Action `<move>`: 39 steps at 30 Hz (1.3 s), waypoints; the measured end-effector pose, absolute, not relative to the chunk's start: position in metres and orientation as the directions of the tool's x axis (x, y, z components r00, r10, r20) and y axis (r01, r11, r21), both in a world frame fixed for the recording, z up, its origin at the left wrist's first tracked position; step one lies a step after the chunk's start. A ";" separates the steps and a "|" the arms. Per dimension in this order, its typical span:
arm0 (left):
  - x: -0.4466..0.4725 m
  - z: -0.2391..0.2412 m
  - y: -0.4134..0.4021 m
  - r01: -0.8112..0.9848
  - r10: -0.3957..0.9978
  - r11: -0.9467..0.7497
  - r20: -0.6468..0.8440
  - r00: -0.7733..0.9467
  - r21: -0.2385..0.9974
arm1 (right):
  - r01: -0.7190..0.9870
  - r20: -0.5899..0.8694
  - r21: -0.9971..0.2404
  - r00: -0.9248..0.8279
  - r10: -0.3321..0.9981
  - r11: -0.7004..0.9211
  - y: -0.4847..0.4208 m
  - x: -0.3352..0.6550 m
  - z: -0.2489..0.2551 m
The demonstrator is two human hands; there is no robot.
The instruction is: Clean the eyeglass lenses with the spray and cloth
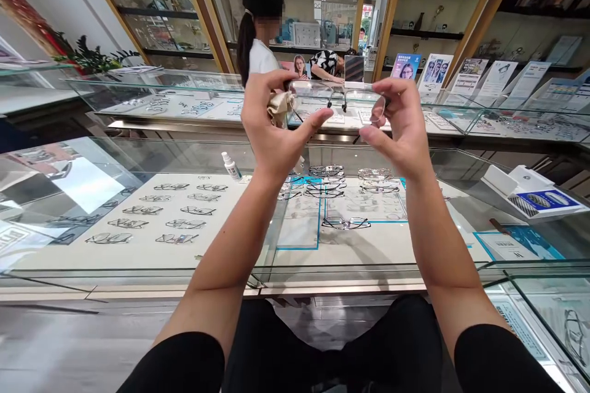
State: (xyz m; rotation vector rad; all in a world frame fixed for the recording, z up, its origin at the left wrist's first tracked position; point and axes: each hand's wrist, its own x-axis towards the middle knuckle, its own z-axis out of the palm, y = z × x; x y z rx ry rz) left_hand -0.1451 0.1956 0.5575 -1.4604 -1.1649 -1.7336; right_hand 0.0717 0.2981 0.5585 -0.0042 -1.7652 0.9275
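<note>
A pair of thin-rimmed eyeglasses (337, 91) is held up in front of me, above the glass display case, with clear lenses facing me. My left hand (276, 126) grips the left side of the frame between thumb and fingers. A crumpled beige cloth (279, 105) is tucked in that same hand. On the right side, my right hand (400, 129) pinches the rim near the hinge, its thumb below the lens. Both hands are raised at about the same height.
Below is a glass display case (235, 255) with rows of eyeglasses (184, 224) inside. A white spray bottle (231, 166) stands left of my arms, and an open white box (530, 190) lies to the right. Beyond a second glass counter (207, 87), two people (260, 31) are visible.
</note>
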 end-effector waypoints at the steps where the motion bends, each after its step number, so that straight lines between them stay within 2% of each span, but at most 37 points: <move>1: -0.143 0.564 0.195 0.860 0.081 -0.457 0.973 -0.216 0.229 | -0.427 0.827 -0.554 -0.385 0.411 0.715 0.298 0.071 0.565; 6: -0.136 0.570 0.189 0.816 0.120 -0.528 0.972 -0.204 0.236 | -0.422 0.880 -0.465 -0.315 0.356 0.778 0.299 0.071 0.573; 14: -0.134 0.570 0.184 0.867 0.121 -0.441 0.973 -0.197 0.231 | -0.397 0.863 -0.485 -0.364 0.352 0.780 0.296 0.080 0.574; 17: -0.137 0.575 0.182 0.856 0.149 -0.461 0.972 -0.183 0.232 | -0.375 0.858 -0.488 -0.375 0.352 0.788 0.294 0.080 0.577; 21: -0.151 0.581 0.185 0.830 0.178 -0.532 0.980 -0.085 0.168 | -0.314 0.848 -0.492 -0.387 0.363 0.812 0.292 0.081 0.581; 24: -0.158 0.585 0.186 0.846 0.185 -0.513 0.981 -0.056 0.145 | -0.251 0.848 -0.473 -0.390 0.359 0.844 0.292 0.082 0.582; 26: -0.159 0.586 0.184 0.866 0.164 -0.485 0.985 -0.044 0.120 | -0.225 0.854 -0.455 -0.385 0.350 0.862 0.291 0.083 0.582; 30: -0.152 0.585 0.176 0.900 0.077 -0.435 0.995 0.061 -0.021 | -0.220 0.869 -0.430 -0.363 0.335 0.876 0.291 0.085 0.583; 35: -0.141 0.582 0.170 0.931 0.125 -0.356 0.991 -0.037 0.079 | -0.209 0.864 -0.442 -0.361 0.351 0.872 0.289 0.088 0.584; 39: -0.137 0.580 0.170 0.936 0.123 -0.336 0.990 -0.070 0.108 | -0.151 0.860 -0.438 -0.357 0.364 0.886 0.288 0.089 0.584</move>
